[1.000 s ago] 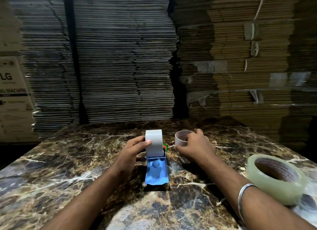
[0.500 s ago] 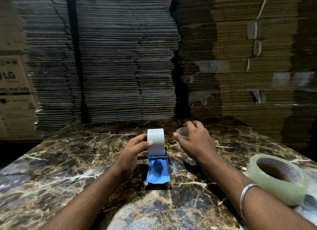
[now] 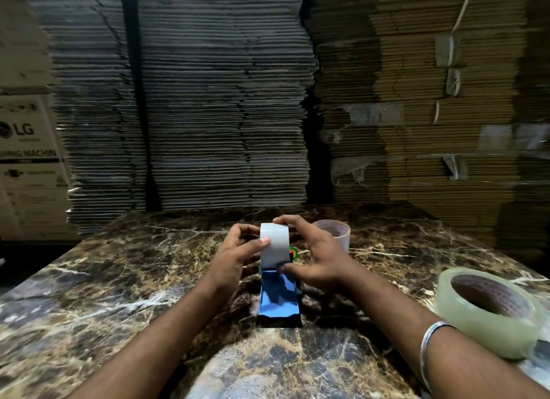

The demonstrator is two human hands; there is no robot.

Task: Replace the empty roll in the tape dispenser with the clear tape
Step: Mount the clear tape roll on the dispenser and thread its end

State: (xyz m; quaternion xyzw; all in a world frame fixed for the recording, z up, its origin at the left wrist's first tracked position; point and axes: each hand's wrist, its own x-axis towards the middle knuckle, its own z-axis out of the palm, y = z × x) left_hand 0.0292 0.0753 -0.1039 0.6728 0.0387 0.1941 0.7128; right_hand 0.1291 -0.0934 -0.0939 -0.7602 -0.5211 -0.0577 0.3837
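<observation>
A blue tape dispenser (image 3: 278, 300) stands on the marble table (image 3: 119, 294), with a white roll (image 3: 275, 244) upright at its far end. My left hand (image 3: 235, 255) grips the roll's left side, thumb on its front face. My right hand (image 3: 318, 261) grips its right side, fingers over the top and thumb low near the dispenser. A small, thin, nearly bare roll (image 3: 336, 233) stands on the table just behind my right hand, untouched. The big clear tape roll (image 3: 476, 324) lies flat at the right, beside my right forearm.
Tall stacks of flattened cardboard (image 3: 223, 101) rise behind the table's far edge. A printed carton (image 3: 26, 148) stands at the far left. A small green and red part (image 3: 294, 252) shows at the dispenser's right side.
My right hand has let go of the small thin roll, left it standing on the table, and moved left onto the white roll. My left hand has stayed on the white roll.
</observation>
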